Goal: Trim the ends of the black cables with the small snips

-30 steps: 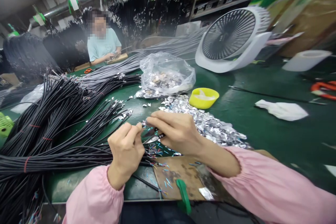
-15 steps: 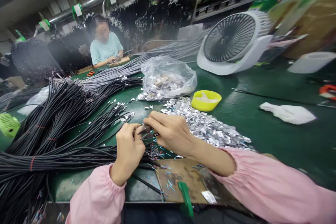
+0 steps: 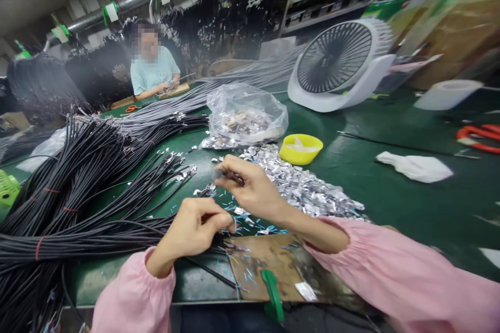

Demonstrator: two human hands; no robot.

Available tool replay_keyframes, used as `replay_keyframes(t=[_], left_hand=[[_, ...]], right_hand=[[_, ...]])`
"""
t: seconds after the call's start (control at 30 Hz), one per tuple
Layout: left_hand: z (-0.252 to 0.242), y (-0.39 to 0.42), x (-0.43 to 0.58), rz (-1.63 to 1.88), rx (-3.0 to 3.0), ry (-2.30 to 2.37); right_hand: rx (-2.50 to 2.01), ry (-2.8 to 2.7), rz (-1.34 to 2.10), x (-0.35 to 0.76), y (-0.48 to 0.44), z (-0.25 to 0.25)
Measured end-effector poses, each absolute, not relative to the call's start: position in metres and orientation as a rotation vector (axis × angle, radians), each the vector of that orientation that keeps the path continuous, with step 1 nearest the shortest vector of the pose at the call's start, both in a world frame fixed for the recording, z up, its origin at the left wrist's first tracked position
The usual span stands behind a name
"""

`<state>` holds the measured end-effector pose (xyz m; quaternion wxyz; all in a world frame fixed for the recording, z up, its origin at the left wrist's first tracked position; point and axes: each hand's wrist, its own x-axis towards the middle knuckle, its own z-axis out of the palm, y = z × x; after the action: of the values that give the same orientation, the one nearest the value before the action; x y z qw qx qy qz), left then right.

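Note:
My left hand [image 3: 199,226] is closed, its thumb and fingertips pressed together above the cut cable ends; what it pinches, if anything, is hidden. Up and to the right of it, my right hand [image 3: 253,187] is closed around a small dark object whose shape I cannot make out. A pile of silver foil pieces [image 3: 312,187] lies just beyond my right wrist. Bundles of black cables [image 3: 89,237] with red ties stretch in from the left. Under my hands is a brown board [image 3: 258,265] with blue wire scraps and a green-handled tool [image 3: 272,294].
A clear plastic bag [image 3: 246,114], a yellow bowl [image 3: 300,149] and a white fan [image 3: 339,65] stand behind the foil. To the right are a white cloth-like piece [image 3: 416,166] and an orange-handled tool [image 3: 480,138]. A person [image 3: 154,70] sits across the table.
My hands have moved apart. The left one has come lower and to the right, near the cable ends, and the right one has lifted slightly. The view has shifted a little.

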<state>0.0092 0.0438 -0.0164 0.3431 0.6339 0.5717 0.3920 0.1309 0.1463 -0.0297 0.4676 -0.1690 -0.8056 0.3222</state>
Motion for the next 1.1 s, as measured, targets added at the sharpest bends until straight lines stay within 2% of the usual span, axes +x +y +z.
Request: replay_keyframes(t=[0.1,0.23,0.67,0.77,0.97,1.1], left_hand=[[-0.015,0.042,0.01,1.242,1.51,1.604],[-0.016,0.042,0.004,1.49,1.344,1.68],[-0.02,0.04,0.006,1.384,1.275,1.623],[-0.019,0.04,0.005,1.373,1.343,1.593],[-0.023,0.037,0.007,1.547,1.714,1.694],[-0.025,0.035,0.011,1.696,1.955,1.837]], right_hand=[[-0.561,-1.93,0.702,0.136,0.147,-0.029],[-0.457,-1.973,0.668,0.144,0.14,-0.023],[-0.209,-1.982,0.606,0.147,0.128,-0.02],[-0.247,-1.95,0.737,0.147,0.128,-0.018],[-0.579,-1.888,1.482,0.144,0.132,-0.014],[-0.587,-1.886,1.358,0.145,0.129,-0.012]])
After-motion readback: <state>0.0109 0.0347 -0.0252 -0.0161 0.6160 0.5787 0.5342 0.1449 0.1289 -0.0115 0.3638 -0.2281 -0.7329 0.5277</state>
